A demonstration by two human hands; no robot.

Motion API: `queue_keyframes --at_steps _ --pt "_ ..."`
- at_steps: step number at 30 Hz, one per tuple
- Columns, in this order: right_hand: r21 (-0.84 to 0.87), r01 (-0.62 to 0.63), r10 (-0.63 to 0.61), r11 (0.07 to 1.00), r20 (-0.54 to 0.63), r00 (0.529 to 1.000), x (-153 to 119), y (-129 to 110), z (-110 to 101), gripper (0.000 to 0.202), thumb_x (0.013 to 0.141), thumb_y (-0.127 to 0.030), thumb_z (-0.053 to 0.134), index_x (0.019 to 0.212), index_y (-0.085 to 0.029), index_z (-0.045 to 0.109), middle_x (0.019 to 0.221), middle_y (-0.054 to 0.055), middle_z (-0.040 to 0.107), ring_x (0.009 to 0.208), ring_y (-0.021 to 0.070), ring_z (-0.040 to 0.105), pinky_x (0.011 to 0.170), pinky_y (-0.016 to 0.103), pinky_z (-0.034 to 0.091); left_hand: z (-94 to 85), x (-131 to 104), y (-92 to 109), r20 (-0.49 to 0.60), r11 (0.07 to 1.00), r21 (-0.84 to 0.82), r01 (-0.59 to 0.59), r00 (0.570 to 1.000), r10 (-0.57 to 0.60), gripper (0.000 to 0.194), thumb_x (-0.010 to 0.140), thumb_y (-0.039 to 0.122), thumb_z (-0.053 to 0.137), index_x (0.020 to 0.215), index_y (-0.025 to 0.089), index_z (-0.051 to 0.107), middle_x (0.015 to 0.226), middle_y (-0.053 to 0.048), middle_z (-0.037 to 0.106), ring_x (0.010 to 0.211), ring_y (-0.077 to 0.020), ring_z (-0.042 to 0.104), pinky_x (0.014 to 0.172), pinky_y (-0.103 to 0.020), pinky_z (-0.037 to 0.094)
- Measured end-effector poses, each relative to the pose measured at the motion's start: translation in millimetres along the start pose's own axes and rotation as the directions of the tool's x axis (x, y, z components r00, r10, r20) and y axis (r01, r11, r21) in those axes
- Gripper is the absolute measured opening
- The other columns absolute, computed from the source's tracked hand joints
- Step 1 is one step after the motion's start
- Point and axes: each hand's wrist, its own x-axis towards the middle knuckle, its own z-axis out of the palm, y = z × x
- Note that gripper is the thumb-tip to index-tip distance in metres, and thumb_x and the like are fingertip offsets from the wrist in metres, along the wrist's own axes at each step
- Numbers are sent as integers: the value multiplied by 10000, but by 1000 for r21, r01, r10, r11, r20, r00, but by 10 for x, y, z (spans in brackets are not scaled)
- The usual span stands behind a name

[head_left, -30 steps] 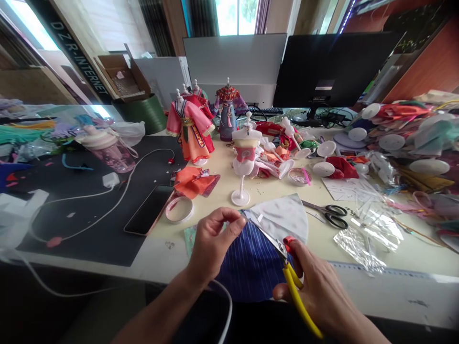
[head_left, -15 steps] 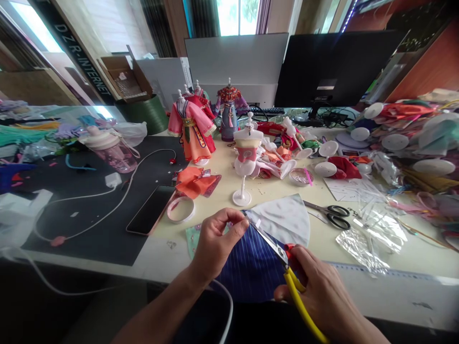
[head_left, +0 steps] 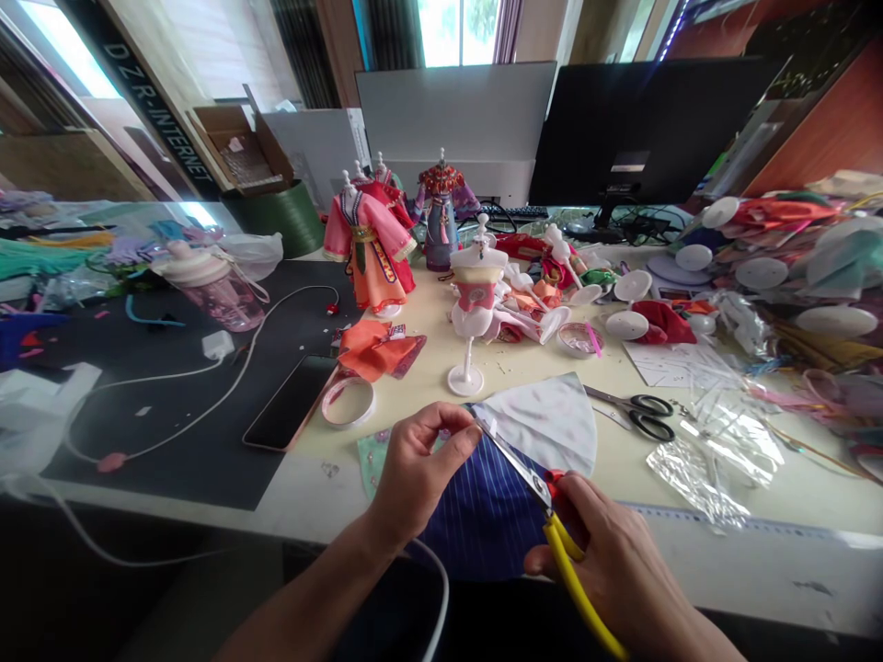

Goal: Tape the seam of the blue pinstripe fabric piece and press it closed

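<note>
At the front of the table, my left hand (head_left: pixel 424 469) is closed in a pinch on the top corner of a dark blue striped fabric (head_left: pixel 475 515), which hangs toward my lap. My right hand (head_left: pixel 607 542) grips scissors (head_left: pixel 534 480) with yellow and red handles. Their narrow metal blades point up and left, with the tips right by my left fingertips. A tiny white piece (head_left: pixel 492 427) shows beside the blades. Behind the blue cloth lies a white fabric piece (head_left: pixel 552 418); a green patterned cloth (head_left: pixel 372 460) is partly covered by my left hand.
A white mini dress form (head_left: pixel 473 313) stands just beyond my hands. To the right are black-handled scissors (head_left: pixel 645 416) and clear plastic bags (head_left: pixel 710 469). A tape roll (head_left: pixel 349 403) and a phone (head_left: pixel 291 403) lie left. Dressed doll forms (head_left: pixel 369 244) stand behind.
Hardly anything differs. The scissors and my right hand have shifted very slightly to the left, and my left hand has stayed almost still in its pinch.
</note>
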Motion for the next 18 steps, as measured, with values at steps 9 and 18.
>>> queue_keyframes --at_steps 9,18 --pt "-6 -4 4 1000 -4 1000 6 -3 11 517 729 -705 592 873 -219 491 568 -48 531 425 138 469 433 253 325 9 8 -4 -13 1000 -7 8 1000 -8 137 807 305 692 787 176 651 751 9 604 740 -105 531 734 -218 427" --pt "-3 -8 8 1000 -12 1000 -6 -13 21 478 707 -648 659 843 -218 500 546 -55 512 428 136 461 441 248 319 12 5 3 -10 1000 -22 11 1000 -11 118 803 295 696 791 184 658 747 17 618 724 -95 528 718 -203 430"
